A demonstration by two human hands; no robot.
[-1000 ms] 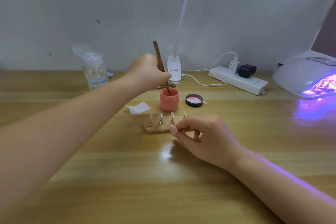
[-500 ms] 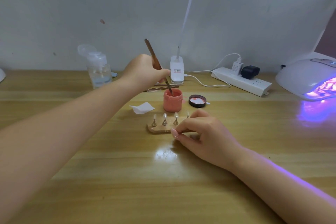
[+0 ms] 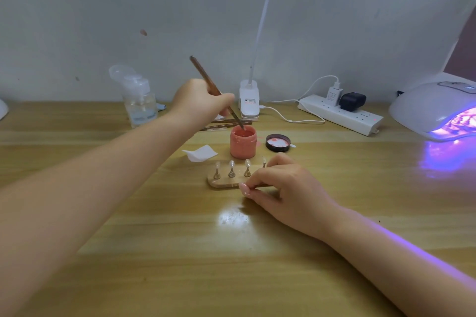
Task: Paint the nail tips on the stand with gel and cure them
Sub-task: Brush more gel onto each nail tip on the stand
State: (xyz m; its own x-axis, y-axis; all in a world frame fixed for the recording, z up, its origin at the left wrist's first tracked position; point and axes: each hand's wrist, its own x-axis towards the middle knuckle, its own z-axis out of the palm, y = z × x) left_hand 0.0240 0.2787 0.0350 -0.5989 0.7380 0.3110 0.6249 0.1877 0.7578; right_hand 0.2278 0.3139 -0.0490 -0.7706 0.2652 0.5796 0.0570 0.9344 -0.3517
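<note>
A small wooden stand (image 3: 223,183) lies at the table's middle with several clear nail tips (image 3: 231,164) on little metal holders. My right hand (image 3: 280,188) pinches the stand's right end and hides part of it. Just behind stands an open pink gel jar (image 3: 243,145). My left hand (image 3: 199,103) grips a brown brush (image 3: 206,77), tilted, its tip dipped into the jar's mouth. The jar's black lid (image 3: 278,142) lies to the right. A white curing lamp (image 3: 432,108) glows purple at the far right.
A folded white wipe (image 3: 200,153) lies left of the jar, with two spare brushes (image 3: 226,125) behind it. A clear pump bottle (image 3: 137,100), a clip lamp base (image 3: 249,101) and a power strip (image 3: 340,113) with cables line the wall.
The brush top has tilted further left while its tip stays in the jar. My right hand keeps its hold on the stand. The view has shifted slightly.
</note>
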